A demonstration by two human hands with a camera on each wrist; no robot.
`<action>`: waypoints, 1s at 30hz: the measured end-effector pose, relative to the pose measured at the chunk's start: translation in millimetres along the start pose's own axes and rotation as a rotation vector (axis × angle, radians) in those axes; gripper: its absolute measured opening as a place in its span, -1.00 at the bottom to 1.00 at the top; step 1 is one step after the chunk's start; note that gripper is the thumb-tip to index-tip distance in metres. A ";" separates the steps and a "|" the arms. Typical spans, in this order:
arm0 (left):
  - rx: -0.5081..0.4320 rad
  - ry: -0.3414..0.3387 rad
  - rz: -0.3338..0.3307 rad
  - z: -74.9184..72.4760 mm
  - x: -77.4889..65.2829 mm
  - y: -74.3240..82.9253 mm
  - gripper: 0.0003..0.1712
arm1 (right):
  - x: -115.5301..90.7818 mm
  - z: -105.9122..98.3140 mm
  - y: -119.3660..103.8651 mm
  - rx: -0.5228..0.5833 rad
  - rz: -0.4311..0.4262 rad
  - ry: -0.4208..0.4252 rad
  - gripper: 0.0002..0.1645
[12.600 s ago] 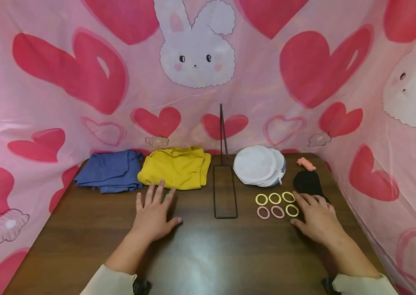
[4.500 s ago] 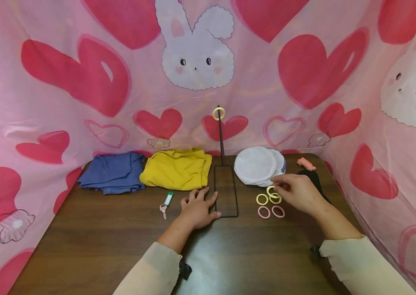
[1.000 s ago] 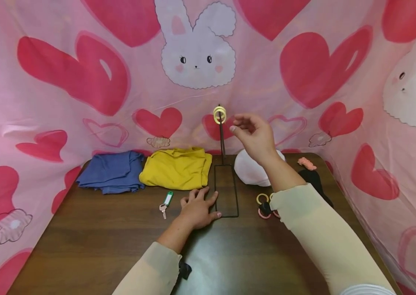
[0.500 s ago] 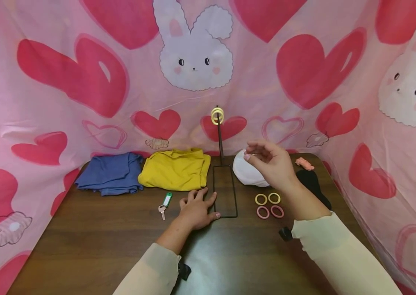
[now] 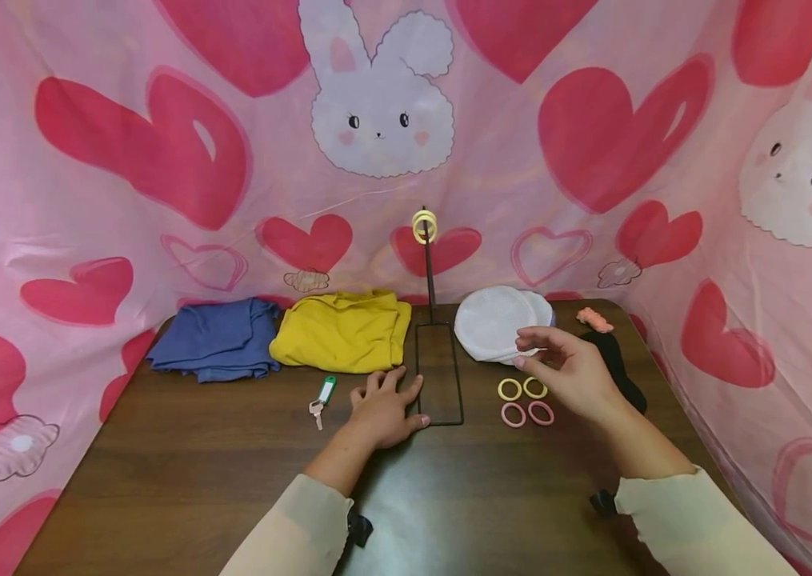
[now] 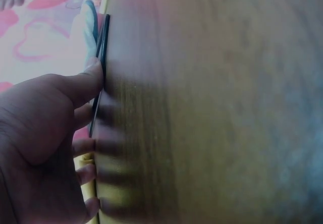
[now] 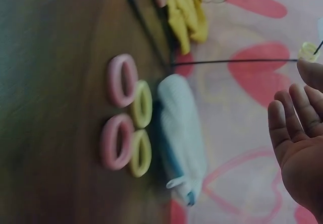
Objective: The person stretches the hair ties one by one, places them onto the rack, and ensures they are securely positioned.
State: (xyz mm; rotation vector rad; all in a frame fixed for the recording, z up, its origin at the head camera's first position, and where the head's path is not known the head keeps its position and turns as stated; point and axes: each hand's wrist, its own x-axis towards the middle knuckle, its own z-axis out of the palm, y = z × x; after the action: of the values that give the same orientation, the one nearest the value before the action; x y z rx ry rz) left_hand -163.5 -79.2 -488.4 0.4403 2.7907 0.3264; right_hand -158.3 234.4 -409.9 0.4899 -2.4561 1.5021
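My left hand (image 5: 384, 410) lies with fingers spread at the left side of the black wire stand's base (image 5: 462, 384); thumb and index finger touch its frame in the head and left wrist views. Two yellow hair ties (image 5: 424, 227) hang near the top of the stand's rod (image 5: 430, 276). Nothing is held by my right hand (image 5: 582, 380), which hovers with loosely bent fingers to the right of the remaining ties. Below the white round zippered bag (image 5: 495, 322), two yellow hair ties (image 7: 142, 104) and two pink hair ties (image 7: 122, 80) lie flat on the table.
A folded blue cloth (image 5: 214, 338) and a folded yellow cloth (image 5: 341, 332) are at the back left. A key with a green tag (image 5: 326, 390) lies before them. At the right are an orange bundle (image 5: 595, 320) and a black cloth item (image 5: 618, 368). A printed curtain (image 5: 290, 184) surrounds the table.
Two yellow hair ties have gone from table to rod. My left hand has moved onto the stand's base. Over the last second my right hand has drawn back from the rod, rightward and down.
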 end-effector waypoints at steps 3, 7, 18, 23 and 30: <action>0.004 -0.001 0.001 -0.3 -0.4 0.4 -0.14 | -8.9 -4.1 11.7 -0.050 0.010 -0.012 -0.55; 0.003 -0.008 -0.001 -0.5 -0.5 0.6 -0.14 | -19.3 -9.6 27.9 -0.106 0.053 -0.040 -0.56; 0.005 -0.015 -0.007 -1.9 -0.8 1.8 -0.14 | -42.1 -20.8 63.6 -0.331 0.076 -0.207 -0.48; 0.008 -0.013 -0.011 -2.1 -0.9 2.0 -0.14 | -46.9 -20.9 73.6 -0.416 0.034 -0.271 -0.44; 0.005 -0.009 -0.009 -2.1 -1.3 2.4 -0.14 | -48.6 -20.1 81.6 -0.522 0.009 -0.328 -0.42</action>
State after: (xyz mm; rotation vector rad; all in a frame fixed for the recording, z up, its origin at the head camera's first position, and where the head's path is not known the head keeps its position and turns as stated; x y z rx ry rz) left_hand -162.4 -77.7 -485.4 0.4295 2.7849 0.3149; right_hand -145.3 294.9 -484.8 0.6538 -2.9524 0.7680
